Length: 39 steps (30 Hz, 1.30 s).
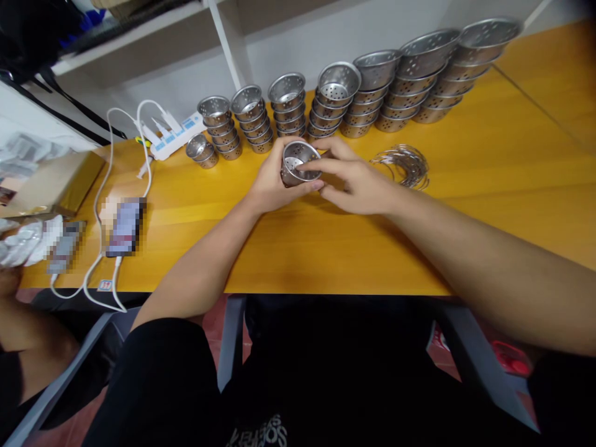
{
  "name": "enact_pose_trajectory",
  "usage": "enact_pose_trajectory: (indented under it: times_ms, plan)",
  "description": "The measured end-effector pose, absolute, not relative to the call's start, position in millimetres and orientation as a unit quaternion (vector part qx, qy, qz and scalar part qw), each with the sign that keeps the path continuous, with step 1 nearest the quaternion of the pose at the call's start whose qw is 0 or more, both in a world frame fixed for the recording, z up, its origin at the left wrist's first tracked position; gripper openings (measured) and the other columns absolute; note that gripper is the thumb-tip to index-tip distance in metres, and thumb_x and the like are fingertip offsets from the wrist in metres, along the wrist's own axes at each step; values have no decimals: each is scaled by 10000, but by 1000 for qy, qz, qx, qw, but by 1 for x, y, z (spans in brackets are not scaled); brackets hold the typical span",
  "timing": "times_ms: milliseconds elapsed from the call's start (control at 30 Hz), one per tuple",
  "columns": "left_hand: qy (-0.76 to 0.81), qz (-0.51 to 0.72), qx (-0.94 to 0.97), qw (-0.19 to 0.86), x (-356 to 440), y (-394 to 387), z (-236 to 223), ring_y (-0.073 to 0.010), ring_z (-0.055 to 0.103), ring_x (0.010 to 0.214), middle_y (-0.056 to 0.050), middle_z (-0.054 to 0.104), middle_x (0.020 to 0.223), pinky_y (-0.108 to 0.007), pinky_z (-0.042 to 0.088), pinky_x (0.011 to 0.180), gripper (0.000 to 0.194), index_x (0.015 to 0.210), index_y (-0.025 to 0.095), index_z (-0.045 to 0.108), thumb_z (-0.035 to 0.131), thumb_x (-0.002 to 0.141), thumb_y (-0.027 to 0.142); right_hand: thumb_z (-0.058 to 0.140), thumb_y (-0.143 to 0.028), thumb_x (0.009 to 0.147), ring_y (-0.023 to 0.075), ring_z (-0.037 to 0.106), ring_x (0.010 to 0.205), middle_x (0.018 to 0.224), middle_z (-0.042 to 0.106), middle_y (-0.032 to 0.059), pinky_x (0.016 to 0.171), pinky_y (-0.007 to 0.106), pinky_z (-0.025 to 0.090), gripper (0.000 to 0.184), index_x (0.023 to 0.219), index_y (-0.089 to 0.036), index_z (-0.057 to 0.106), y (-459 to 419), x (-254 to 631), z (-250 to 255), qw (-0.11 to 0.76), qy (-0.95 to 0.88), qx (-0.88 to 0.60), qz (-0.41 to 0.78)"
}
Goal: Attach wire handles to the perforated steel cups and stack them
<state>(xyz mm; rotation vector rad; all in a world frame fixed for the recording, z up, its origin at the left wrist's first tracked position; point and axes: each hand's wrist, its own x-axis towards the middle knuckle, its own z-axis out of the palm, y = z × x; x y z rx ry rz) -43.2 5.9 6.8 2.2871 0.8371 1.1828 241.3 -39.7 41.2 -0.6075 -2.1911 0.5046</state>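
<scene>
Black-clad lap (326, 372) below yellow tabletop (465, 205)

Silver perforated cups (298, 162) dotted with round holes; honey-yellow wood-grain tabletop (488, 186); white power strip (174, 138) with blue labels, far left; silver wire rings (404, 165), right.

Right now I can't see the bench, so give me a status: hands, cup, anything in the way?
Left hand grips cup. Right hand fingers on its rim. Wire rings right of hands, cup stacks behind; neither touching.

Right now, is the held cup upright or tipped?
Tipped: the cup lies sideways in the left hand, its perforated inside facing the camera.
</scene>
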Motion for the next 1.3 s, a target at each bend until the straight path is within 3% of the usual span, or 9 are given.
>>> enact_pose_trajectory:
  times_ms: [200,300,533,700,900,1067,1300]
  plan:
    - [308,464,816,155,-67,24,10,-442,743,1659,-126,736,1647,-674,586,1495,1077,1677,367,692,956,915,1082,872,-482,1177,506,717,1663,1769,755,146,1355,793,701,513,1688,-442,852,-39,247,44,483,-820,-261,161]
    - [333,477,801,142,-86,36,10,-464,707,1723,-106,748,1643,-710,511,1548,1023,1648,387,725,987,914,1051,893,-543,1156,525,741,1619,1716,786,123,1352,862,684,477,1625,-458,870,-36,253,46,510,-796,-290,149]
    - [356,448,799,182,-106,44,-1,-441,772,1682,-140,794,1700,-690,577,1498,1130,1688,360,661,958,890,1103,830,-637,1202,513,749,1609,1637,852,123,1344,835,698,365,1516,-469,906,-38,255,48,480,-784,-352,174]
    - [365,407,812,202,-101,32,7,-433,787,1679,-166,801,1754,-647,618,1487,1141,1695,333,671,994,878,1062,769,-580,1236,501,810,1524,1623,857,148,1326,812,715,359,1529,-441,922,-37,254,43,468,-791,-356,169]
    - [379,385,810,227,-100,24,17,-421,794,1687,-192,803,1786,-619,625,1497,1115,1694,296,664,1029,889,974,799,-578,1231,510,797,1557,1662,850,135,1380,825,675,383,1582,-461,900,-39,257,48,436,-800,-370,181]
    - [375,379,808,252,-97,25,14,-414,814,1681,-236,804,1781,-607,638,1482,1100,1683,258,625,962,946,1001,773,-552,1238,508,804,1550,1625,865,141,1395,839,657,343,1528,-441,918,-41,256,53,427,-803,-373,186]
    - [378,354,811,271,-98,22,24,-412,817,1678,-249,821,1769,-605,636,1494,1178,1696,242,630,970,908,1049,743,-535,1235,503,816,1540,1588,887,143,1401,834,654,329,1480,-415,926,-40,255,51,426,-800,-384,175]
